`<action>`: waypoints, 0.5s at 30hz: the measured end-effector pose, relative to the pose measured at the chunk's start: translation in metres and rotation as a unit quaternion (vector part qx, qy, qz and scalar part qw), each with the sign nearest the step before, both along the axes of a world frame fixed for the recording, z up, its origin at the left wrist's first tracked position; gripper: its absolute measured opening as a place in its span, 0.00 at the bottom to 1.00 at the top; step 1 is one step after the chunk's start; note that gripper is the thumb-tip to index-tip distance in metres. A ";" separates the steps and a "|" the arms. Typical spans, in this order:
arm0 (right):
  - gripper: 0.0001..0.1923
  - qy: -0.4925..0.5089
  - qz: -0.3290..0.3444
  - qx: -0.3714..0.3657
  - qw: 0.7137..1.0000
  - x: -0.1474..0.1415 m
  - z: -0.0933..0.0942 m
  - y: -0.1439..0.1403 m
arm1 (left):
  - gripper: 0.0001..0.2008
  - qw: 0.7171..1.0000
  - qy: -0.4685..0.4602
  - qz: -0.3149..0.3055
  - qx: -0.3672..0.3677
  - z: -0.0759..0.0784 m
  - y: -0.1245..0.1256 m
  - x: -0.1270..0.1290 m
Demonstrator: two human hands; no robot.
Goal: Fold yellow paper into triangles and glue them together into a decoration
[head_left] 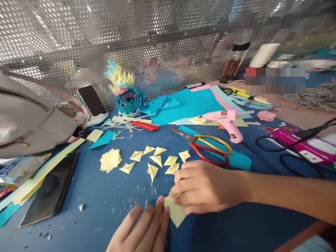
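A small pale yellow paper square (177, 217) lies on the blue tabletop with one corner toward me. My left hand (143, 225) grips its left corner with the fingertips, fingers close together. From the right, my right hand (206, 187) has its fingers curled over the upper part of the same paper and closed on it; a folded edge shows under the fingertips. The rest of that edge is hidden by the hand. Beyond my hands are several folded yellow paper pieces (152, 171), and a stack of yellow paper squares (110, 160) sits to their left.
Scissors (195, 138), a pink glue gun (228, 120) and a red cutter (145, 126) lie behind. A paper model (128, 99) stands near the perforated metal panel (162, 42). Phones (49, 192) and a bag (34, 115) are left; a purple power strip (304, 147) is right.
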State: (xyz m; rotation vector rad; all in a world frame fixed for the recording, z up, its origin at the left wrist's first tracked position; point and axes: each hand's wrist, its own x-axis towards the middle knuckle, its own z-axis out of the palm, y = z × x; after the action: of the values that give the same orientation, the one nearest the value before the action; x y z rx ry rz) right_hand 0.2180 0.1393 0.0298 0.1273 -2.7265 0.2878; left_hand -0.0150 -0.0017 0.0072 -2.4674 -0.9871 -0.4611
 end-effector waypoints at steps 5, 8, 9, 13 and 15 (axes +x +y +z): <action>0.19 -0.009 -0.042 -0.003 0.999 -0.006 0.000 -0.006 | 0.18 0.999 -0.011 -0.025 0.024 0.003 0.007 0.000; 0.15 -0.026 -0.083 0.020 0.996 -0.006 0.002 -0.015 | 0.17 0.999 -0.026 -0.030 0.033 0.005 0.008 0.002; 0.14 -0.031 -0.096 0.023 0.995 -0.005 0.003 -0.018 | 0.18 0.998 -0.032 -0.030 0.034 0.005 0.008 0.002; 0.15 -0.040 -0.151 0.024 0.987 0.007 0.010 -0.028 | 0.19 0.999 -0.035 -0.030 0.027 0.007 0.008 0.004; 0.17 -0.047 -0.171 0.023 0.984 0.014 0.012 -0.031 | 0.18 0.999 -0.036 -0.030 0.026 0.006 0.007 0.004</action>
State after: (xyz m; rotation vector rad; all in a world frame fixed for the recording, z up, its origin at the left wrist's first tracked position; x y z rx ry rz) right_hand 0.2321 0.1080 0.0420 -0.3481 -2.7865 0.1347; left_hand -0.0111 0.0058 0.0137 -2.4552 -0.9183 -0.5910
